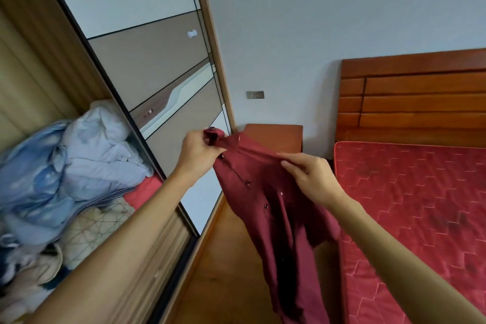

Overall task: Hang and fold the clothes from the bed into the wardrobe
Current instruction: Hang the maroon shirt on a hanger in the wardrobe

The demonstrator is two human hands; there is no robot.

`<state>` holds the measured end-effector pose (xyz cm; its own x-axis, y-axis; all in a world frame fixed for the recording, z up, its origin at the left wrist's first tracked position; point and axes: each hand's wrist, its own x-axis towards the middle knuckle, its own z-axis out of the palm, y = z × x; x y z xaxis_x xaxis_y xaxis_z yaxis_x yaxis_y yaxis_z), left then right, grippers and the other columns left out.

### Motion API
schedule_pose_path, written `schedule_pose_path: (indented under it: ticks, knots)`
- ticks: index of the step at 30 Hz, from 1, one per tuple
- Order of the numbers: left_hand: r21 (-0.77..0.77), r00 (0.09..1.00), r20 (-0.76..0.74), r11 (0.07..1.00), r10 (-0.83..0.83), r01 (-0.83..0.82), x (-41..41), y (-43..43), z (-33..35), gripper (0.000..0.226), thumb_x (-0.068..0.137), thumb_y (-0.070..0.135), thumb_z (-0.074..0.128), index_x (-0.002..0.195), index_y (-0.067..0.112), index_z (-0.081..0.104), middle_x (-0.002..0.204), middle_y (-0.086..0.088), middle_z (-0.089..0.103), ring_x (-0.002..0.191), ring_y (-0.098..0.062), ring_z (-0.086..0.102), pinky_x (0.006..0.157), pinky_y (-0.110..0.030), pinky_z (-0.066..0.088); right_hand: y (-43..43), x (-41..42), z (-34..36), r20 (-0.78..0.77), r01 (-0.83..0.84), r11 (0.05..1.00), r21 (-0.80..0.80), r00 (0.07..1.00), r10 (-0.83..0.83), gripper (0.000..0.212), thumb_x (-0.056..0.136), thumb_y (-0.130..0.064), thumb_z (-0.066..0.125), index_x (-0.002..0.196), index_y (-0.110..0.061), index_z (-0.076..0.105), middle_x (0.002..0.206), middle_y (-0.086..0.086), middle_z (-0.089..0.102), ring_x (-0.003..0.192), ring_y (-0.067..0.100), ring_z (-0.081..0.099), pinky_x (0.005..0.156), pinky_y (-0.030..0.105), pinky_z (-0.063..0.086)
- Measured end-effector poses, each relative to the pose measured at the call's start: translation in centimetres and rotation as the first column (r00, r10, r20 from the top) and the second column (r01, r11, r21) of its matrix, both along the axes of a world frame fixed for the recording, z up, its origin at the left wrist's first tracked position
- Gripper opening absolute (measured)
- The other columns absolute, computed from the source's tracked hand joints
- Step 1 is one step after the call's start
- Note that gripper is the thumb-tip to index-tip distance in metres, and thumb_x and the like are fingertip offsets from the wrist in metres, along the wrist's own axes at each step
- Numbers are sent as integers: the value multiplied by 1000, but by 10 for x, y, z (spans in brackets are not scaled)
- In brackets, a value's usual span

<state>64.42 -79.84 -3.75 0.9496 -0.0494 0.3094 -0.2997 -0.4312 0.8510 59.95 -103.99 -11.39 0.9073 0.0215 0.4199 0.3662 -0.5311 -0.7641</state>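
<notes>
A dark red button-up shirt (273, 208) hangs in the air between the wardrobe and the bed, its length drooping toward the floor. My left hand (198, 151) grips the collar end of the shirt, near a dark button. My right hand (309, 175) pinches the shirt's upper edge a little to the right, fingers curled on the cloth. The open wardrobe (47, 102) stands at the left. The bed (420, 202) with its red quilted mattress lies at the right.
Inside the wardrobe lies a heap of light blue bedding (65, 166) over beige cloth. A sliding mirrored door (163, 79) runs beside it. A wooden nightstand (276, 137) and headboard (415, 95) stand against the far wall. Wooden floor (223, 271) shows below the shirt.
</notes>
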Motion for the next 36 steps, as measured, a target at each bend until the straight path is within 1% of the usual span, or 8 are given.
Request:
schedule_pose_path:
  ticks: [3, 6, 11, 16, 21, 27, 31, 36]
  knots:
    - [93, 995, 96, 996, 0, -9, -11, 12, 14, 10, 81, 2, 78, 75, 8, 73, 69, 10, 66, 63, 8, 57, 67, -11, 43, 21, 8, 10, 137, -53, 999, -7, 989, 54, 25, 94, -6, 63, 112, -19, 76, 109, -12, 73, 104, 2, 66, 96, 15, 47]
    - [105, 988, 148, 994, -51, 35, -15, 21, 24, 19, 79, 0, 80, 71, 14, 71, 78, -2, 71, 71, 1, 63, 73, -17, 46, 43, 17, 19, 156, -89, 996, -28, 983, 93, 20, 95, -8, 62, 105, -17, 77, 102, -13, 74, 96, 2, 67, 92, 21, 50]
    - [-42, 990, 135, 999, 33, -28, -3, 30, 39, 29, 78, 21, 84, 78, -5, 71, 72, -19, 68, 67, -12, 60, 67, -20, 47, 79, 21, 17, 38, -224, 974, -34, 974, 225, 38, 103, -42, 45, 99, -16, 72, 93, -4, 70, 87, 8, 63, 79, 28, 49]
    - [-45, 959, 262, 994, 106, -98, 23, 58, 49, 20, 78, 15, 84, 79, -1, 72, 79, -17, 72, 70, -12, 64, 70, -22, 51, 122, 44, 9, 155, -184, 980, -71, 969, 193, 40, 97, -45, 57, 130, -23, 62, 98, -13, 60, 91, 5, 59, 81, 31, 53]
    - [124, 944, 327, 989, 36, -81, 49, 116, 55, 9, 76, 2, 78, 74, 8, 72, 77, -7, 72, 75, -13, 65, 74, -36, 52, 174, 91, 41, 364, -176, 984, 13, 918, 159, 21, 94, -27, 68, 108, -15, 75, 97, -7, 65, 86, 9, 63, 75, 31, 54]
    - [230, 881, 461, 945, 105, -233, 69, 204, 59, 29, 71, -10, 75, 78, 17, 76, 75, 11, 69, 73, 5, 62, 71, -9, 43, 232, 140, 79, 376, -167, 982, 92, 919, 121, 17, 97, -18, 61, 101, -13, 77, 88, -7, 71, 77, 5, 64, 72, 18, 50]
    - [414, 902, 404, 848, 154, -330, 79, 270, 44, 34, 69, -3, 83, 99, 11, 76, 79, 10, 66, 72, 8, 60, 72, -18, 46, 262, 170, 106, 344, -110, 983, 147, 937, 53, 20, 101, -19, 54, 102, -12, 73, 86, -8, 70, 82, 5, 62, 75, 19, 47]
    - [485, 861, 406, 727, 306, -486, 82, 344, 29, 16, 77, 3, 80, 92, 8, 77, 86, -10, 74, 82, -26, 69, 80, -34, 51, 292, 201, 114, 384, -123, 989, -86, 912, 147, 17, 99, -24, 57, 100, -15, 73, 92, 0, 75, 87, 19, 69, 82, 33, 52]
